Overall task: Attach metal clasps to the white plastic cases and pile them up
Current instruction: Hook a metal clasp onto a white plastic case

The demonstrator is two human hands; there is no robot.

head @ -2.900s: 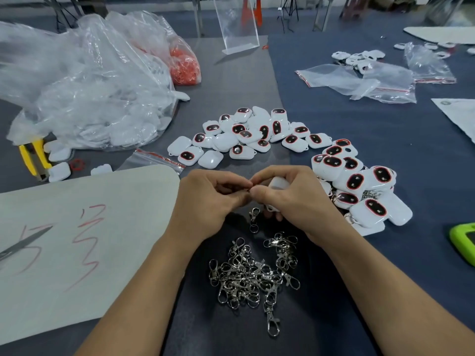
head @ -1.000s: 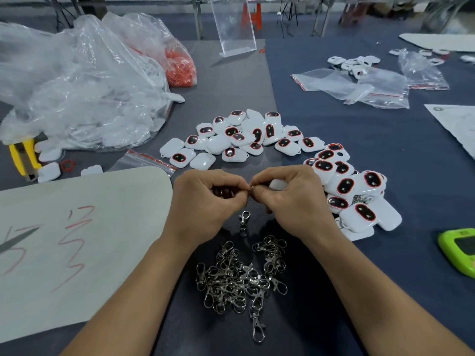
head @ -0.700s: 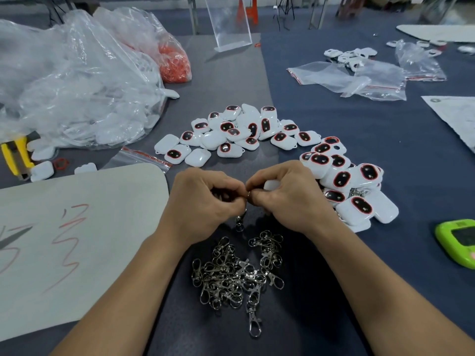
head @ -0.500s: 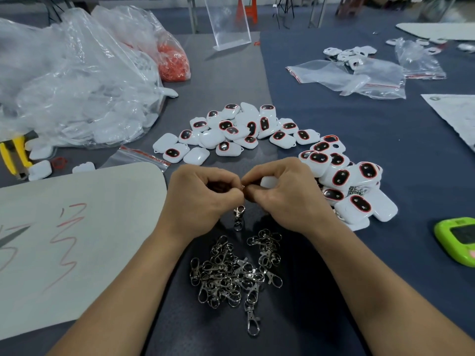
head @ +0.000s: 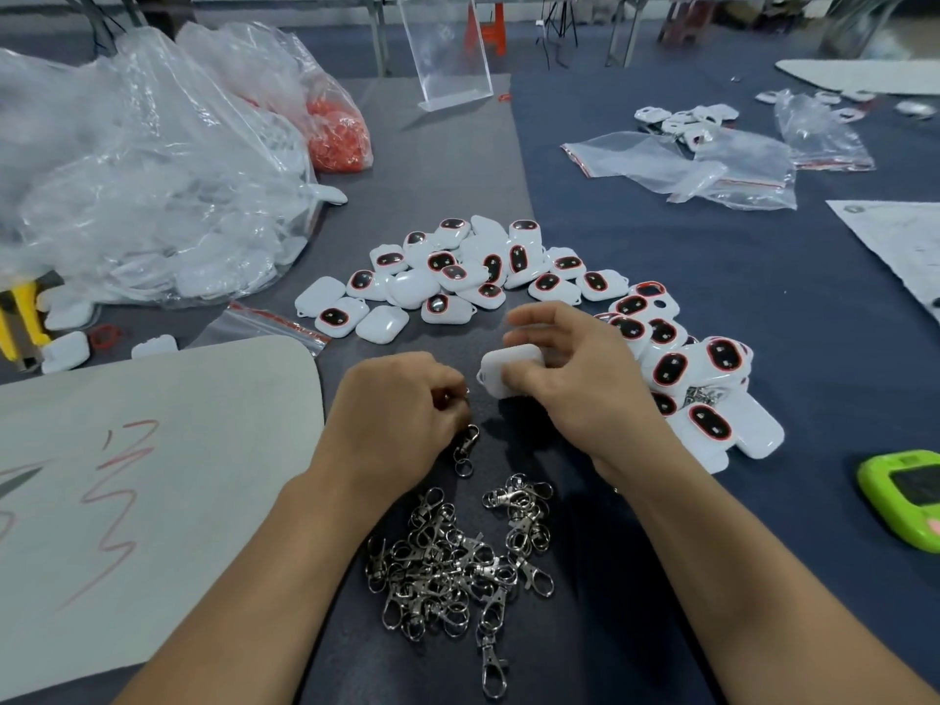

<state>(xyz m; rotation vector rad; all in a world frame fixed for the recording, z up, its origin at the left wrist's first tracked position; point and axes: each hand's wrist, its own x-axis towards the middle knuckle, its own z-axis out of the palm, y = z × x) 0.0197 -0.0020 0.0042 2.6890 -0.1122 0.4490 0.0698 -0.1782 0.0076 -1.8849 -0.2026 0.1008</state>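
Note:
My right hand holds a white plastic case between thumb and fingers, its small loop end pointing left. My left hand is curled beside it and pinches a metal clasp that dangles below its fingertips. A small gap separates the case from the clasp. A heap of loose metal clasps lies on the table just below both hands. Several loose white cases with red-rimmed dark windows lie beyond the hands. A stacked pile of cases sits to the right of my right hand.
A big clear bag of white cases and a bag of red rings lie at far left. A white sheet with red marks lies at near left. A green device sits at right; empty zip bags lie far right.
My hands were pressed together fingertip to fingertip over the clasp; now they have drawn apart, the right lifting the white case into view and the left keeping the clasp.

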